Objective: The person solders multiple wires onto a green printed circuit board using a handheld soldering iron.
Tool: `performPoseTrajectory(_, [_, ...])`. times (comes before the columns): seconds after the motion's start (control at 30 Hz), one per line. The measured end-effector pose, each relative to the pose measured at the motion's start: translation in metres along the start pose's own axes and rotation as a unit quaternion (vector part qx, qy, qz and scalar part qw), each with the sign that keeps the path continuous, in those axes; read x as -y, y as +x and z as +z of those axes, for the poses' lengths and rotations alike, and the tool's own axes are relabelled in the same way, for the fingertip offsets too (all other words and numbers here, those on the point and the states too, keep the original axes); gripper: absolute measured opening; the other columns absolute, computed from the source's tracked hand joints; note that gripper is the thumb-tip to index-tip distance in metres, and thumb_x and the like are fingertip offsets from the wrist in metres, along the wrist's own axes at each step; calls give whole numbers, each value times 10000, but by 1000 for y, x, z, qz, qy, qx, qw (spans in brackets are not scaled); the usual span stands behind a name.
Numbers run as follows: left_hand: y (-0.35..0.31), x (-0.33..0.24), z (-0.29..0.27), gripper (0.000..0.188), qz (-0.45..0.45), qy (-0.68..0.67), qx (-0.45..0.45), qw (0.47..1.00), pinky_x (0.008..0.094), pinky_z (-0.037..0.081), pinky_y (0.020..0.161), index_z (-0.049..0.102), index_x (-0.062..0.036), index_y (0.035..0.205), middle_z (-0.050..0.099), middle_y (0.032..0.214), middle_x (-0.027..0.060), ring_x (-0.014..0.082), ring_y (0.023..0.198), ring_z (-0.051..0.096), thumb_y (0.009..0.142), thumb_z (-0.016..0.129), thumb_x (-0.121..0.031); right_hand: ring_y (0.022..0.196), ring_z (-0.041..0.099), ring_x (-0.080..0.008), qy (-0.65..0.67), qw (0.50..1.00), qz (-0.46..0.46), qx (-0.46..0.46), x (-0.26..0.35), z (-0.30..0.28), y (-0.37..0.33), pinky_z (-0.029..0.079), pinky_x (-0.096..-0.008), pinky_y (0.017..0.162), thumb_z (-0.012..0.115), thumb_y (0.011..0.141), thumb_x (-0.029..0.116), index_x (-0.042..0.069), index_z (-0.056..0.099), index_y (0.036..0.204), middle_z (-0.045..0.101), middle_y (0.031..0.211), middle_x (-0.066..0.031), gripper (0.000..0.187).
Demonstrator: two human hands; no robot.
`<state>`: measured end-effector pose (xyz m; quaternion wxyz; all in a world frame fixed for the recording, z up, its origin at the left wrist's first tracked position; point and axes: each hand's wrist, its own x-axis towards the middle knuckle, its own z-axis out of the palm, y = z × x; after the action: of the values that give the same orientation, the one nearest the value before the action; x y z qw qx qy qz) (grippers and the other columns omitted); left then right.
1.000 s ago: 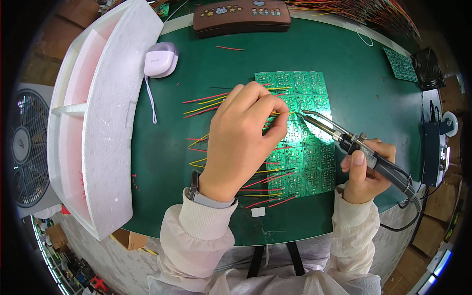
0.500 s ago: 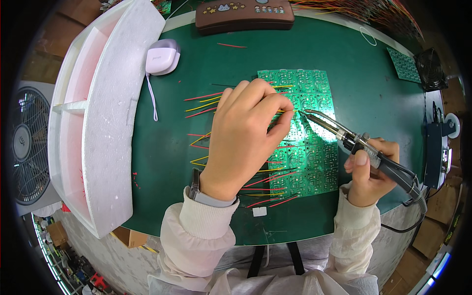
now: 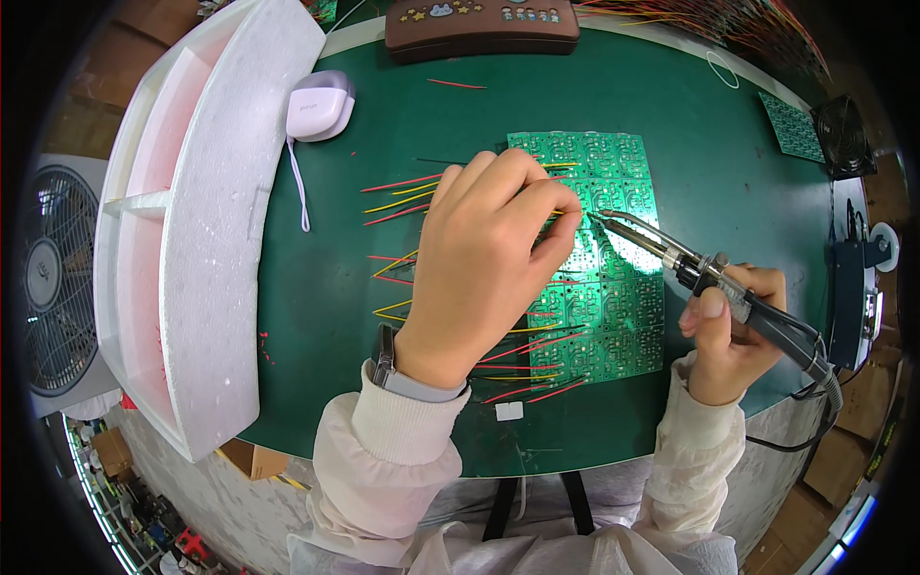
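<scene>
A green panel of small circuit boards [image 3: 628,331] lies on the green mat. Over its left part is my left hand [image 3: 489,244], thumb and forefinger pinched on a thin yellow wire [image 3: 557,214] whose end points at the board. My right hand [image 3: 730,335] grips a soldering iron [image 3: 771,326] with a thin metal tube alongside its shaft. The iron's tip is beside the left fingertips, at or just above the board; contact cannot be made out. Several red, yellow and black wires [image 3: 522,366] stick out from the panel's left side, partly hidden under my left hand.
A white foam box with compartments [image 3: 216,220] stands at the left, beside a lilac case with a strap [image 3: 321,107]. At the back are a brown case [image 3: 479,36] and bundled wires [image 3: 719,29]. A small black fan [image 3: 845,139] and another board [image 3: 791,126] sit far right.
The soldering iron's tip and my right hand have shifted slightly to the right and down. My left hand keeps its pinch near the same spot. The whole view has moved a little.
</scene>
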<state>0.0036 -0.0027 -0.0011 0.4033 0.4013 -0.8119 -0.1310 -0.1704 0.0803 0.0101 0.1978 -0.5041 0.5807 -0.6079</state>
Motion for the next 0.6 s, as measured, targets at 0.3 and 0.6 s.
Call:
performPoseTrajectory(0.3, [0,0,1,123,4,0,-8,1000,284,343,579,570,-69,689,485,689,15,177,643,453,611,653,-21,482,458,-67,13,999,33,3,4,0,2,373,-180,482,674,696,142,-36,476,797,513,659,-52,285])
performPoseTrajectory(0.6, [0,1,1,118,3,2,-6,1000,281,341,576,571,-69,689,481,682,14,173,638,452,617,652,-23,595,475,-91,-35,999,6,6,0,-4,3,387,-199,579,684,673,148,-36,497,793,519,700,-59,288])
